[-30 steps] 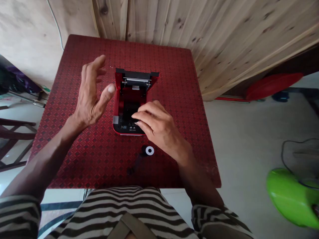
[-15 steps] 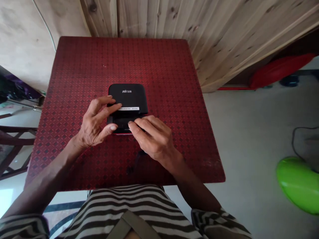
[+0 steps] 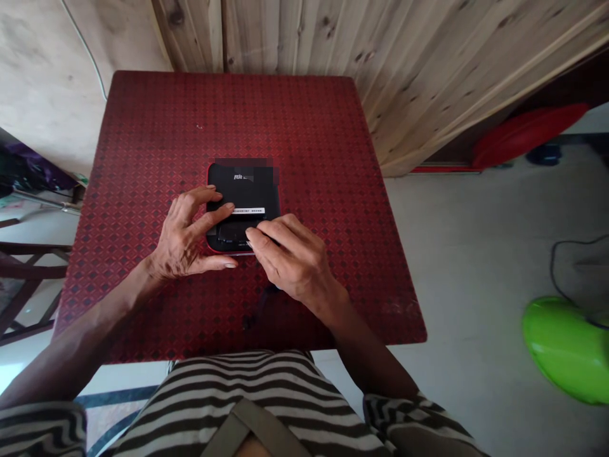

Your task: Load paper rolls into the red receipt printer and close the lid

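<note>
A black device (image 3: 247, 193) with rounded corners and a red rim lies on the table, a white barcode label (image 3: 252, 211) across it. Below the label is a recess with a dark flat piece (image 3: 233, 231) in it. The fingers of my left hand (image 3: 183, 235) are spread, the tips resting on the device's left side and its thumb stretched along the near edge. My right hand (image 3: 295, 257) is closed, thumb and fingertips pinched at the right end of the dark piece. Its fingers hide that end.
The device rests on a table (image 3: 295, 127) with a red patterned top. Wooden boards (image 3: 295, 35) stand behind the table. A dark wooden chair (image 3: 31, 273) is at the left, a bright green rounded object (image 3: 561, 349) and a cable (image 3: 554, 266) on the floor at the right.
My left thumb has stretched further right along the near edge. The dark piece now shows more plainly in the recess; my right hand has hardly moved.
</note>
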A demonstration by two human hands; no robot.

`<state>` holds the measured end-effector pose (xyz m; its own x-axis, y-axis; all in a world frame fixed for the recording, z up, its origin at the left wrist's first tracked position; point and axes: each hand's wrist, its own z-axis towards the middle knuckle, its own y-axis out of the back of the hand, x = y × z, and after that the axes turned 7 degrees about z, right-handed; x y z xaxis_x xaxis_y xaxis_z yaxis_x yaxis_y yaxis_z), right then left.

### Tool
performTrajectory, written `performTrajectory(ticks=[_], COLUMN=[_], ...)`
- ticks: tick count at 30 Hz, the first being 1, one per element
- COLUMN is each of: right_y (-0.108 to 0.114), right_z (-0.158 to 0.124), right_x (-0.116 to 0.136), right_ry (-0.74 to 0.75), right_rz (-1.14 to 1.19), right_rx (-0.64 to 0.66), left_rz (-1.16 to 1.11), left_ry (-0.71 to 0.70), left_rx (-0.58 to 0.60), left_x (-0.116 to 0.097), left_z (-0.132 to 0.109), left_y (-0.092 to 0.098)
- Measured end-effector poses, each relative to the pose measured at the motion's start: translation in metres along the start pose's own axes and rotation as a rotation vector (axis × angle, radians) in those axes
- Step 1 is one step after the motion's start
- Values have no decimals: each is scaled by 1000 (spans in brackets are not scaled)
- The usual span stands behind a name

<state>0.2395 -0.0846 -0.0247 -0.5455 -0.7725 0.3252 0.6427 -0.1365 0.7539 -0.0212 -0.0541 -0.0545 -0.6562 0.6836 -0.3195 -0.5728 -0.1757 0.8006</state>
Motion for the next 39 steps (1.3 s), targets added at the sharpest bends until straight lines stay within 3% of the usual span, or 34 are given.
performTrajectory(ticks=[3, 6, 10, 13, 16, 22, 39], right_y=[5, 8, -5, -21, -30, -33, -36], right_z=[-1, -9, -25, -31, -30, -31, -30], right_x=[1, -7, -36, -53, -56, -49, -49], right_ry=[-38, -129, -516, -689, -651, -587, -576], right_rz=[44, 145, 393, 558, 563, 448, 523], right_rx=[14, -128, -317, -243, -166, -137, -217], left_rz=[14, 32, 133, 203, 262, 277, 202], left_ry=[2, -16, 83, 97, 83, 93, 34], left_rx=[28, 1, -159, -203, -193, -195, -173], left_x=[-3, -13, -30, -33, -29, -24, -22], left_z=[-1, -5, -17, -29, -38, -41, -30], left_y=[-1, 2, 6, 3, -3, -7, 5])
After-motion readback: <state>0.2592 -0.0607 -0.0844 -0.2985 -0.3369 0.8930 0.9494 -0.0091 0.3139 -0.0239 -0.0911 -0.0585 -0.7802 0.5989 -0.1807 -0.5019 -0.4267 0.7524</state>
